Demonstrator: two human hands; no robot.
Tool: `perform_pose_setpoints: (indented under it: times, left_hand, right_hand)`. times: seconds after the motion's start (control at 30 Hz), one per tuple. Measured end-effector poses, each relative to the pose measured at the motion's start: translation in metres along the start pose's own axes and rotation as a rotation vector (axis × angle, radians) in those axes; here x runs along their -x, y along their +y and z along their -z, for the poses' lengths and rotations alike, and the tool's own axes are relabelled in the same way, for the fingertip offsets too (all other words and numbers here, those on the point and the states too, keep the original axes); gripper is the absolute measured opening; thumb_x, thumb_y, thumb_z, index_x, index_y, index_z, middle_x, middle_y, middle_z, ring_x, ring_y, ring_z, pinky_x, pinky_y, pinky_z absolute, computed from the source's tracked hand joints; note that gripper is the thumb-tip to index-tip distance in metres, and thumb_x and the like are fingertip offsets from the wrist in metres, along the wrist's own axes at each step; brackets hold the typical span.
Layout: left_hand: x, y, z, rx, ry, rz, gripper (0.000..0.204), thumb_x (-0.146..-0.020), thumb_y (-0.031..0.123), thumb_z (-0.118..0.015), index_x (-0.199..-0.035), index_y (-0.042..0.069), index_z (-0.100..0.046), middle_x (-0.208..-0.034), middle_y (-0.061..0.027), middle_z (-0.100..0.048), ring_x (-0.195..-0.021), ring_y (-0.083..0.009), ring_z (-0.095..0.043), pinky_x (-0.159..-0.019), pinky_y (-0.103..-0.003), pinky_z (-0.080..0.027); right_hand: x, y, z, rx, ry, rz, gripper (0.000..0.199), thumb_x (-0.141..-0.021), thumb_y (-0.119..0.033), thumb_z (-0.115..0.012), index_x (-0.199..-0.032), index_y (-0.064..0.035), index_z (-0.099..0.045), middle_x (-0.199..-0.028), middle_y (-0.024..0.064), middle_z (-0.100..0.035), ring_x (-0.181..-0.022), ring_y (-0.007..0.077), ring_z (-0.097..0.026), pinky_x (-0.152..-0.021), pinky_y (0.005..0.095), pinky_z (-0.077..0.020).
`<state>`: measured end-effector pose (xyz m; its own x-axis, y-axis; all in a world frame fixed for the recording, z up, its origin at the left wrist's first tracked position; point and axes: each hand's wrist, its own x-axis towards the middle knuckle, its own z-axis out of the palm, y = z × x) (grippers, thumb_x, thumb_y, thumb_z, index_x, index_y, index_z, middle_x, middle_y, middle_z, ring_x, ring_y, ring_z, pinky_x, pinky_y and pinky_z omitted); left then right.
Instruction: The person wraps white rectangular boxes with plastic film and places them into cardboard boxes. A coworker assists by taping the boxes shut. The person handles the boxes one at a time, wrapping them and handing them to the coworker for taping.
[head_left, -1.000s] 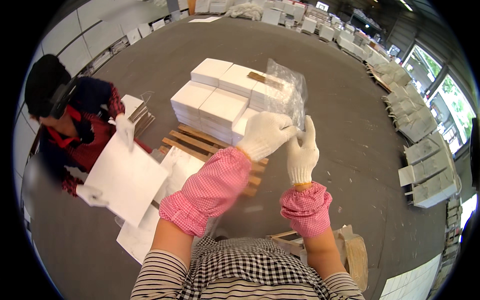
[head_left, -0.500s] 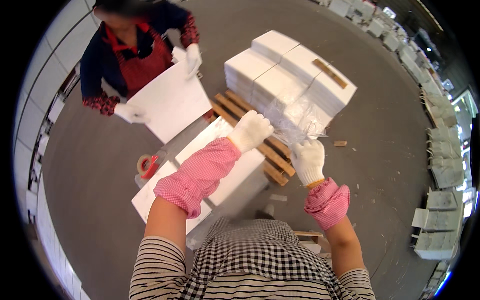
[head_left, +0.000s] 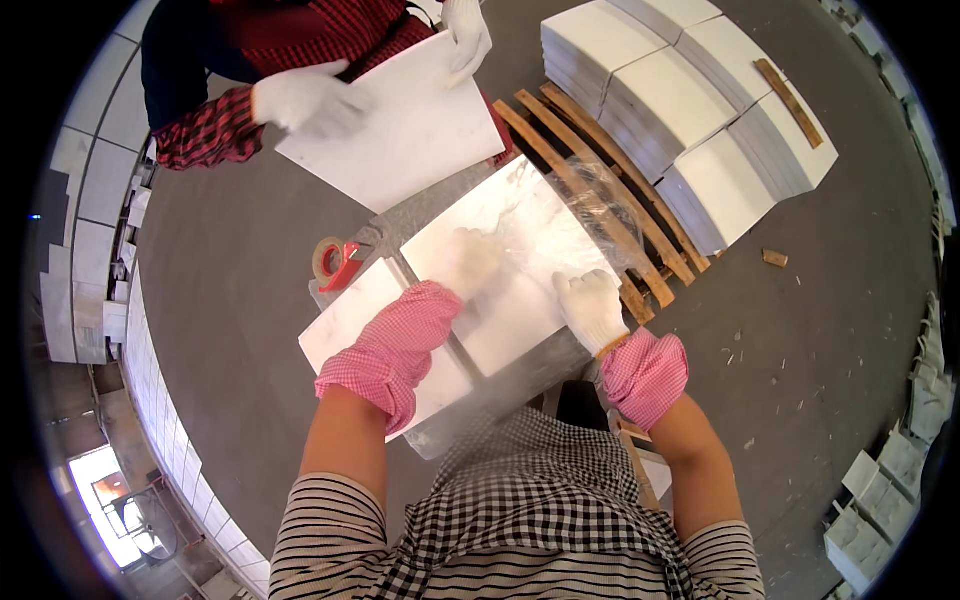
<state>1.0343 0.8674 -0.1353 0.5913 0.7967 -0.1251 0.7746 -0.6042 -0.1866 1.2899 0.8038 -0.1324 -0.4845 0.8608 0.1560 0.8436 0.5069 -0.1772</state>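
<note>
Workshop floor: grey and hard-looking [head_left: 790,360], with pale scraps scattered toward 4 o'clock.
Tabletop: low and grey [head_left: 540,362], it bore a flat white rectangular panel [head_left: 365,315] at 8 o'clock and a grey-veined, white, stone-like panel [head_left: 545,215] at the centre.
Film: half a second earlier, the clear, wrinkled plastic film [head_left: 612,200] hung in front of the stack; now its visible part lay low at 2 o'clock, across the veined panel's far edge and over the brown wooden pallet [head_left: 655,290].
Left hand: white-gloved [head_left: 465,265], it had come down over the veined panel; blur hid its finger spread and any hold.
Right hand: white-gloved [head_left: 590,308], it had dropped to the panel's 4 o'clock edge, fingers curled; whether they pinched film could not be told.
Shift at the panel: the work seemed to have passed from holding film aloft to working at panel level.
Tape: a red dispenser with a tan roll [head_left: 346,268] sat at 10 o'clock.
Co-worker: at 11 o'clock, a person in a red-checked sleeve [head_left: 215,125] still held a plain white slab [head_left: 405,145].
Stack: white blocks [head_left: 670,105] stood at 2 o'clock.
</note>
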Motion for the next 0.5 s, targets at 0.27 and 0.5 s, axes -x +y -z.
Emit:
perform_pose_setpoints:
  times: [0.27,0.5]
  left_hand:
    - [0.019,-0.024,-0.018,-0.020,-0.157,0.208,0.012,-0.088,0.013,-0.068,-0.089,0.014,-0.080,-0.088,-0.0053,-0.078,-0.084,-0.0231,-0.077,-0.073,-0.039,-0.058]
    - [0.059,-0.058,-0.033,-0.041,-0.207,0.282,0.011,-0.089,0.013,-0.069,-0.096,0.009,-0.076,-0.092,-0.0082,-0.078,-0.090,-0.0258,-0.077,-0.075,-0.040,-0.059]
  right_hand:
    - [-0.044,-0.057,-0.001,0.002,-0.302,-0.019,0.017,-0.092,-0.016,-0.063,-0.092,-0.0120,-0.079,-0.097,0.0088,-0.075,-0.092,0.0279,-0.072,-0.081,0.0419,-0.0548]
    - [-0.051,-0.098,-0.045,-0.109,-0.378,-0.023,0.020,-0.095,-0.016,-0.060,-0.105,-0.0109,-0.076,-0.104,0.0101,-0.074,-0.092,0.0295,-0.074,-0.076,0.0432,-0.0573]
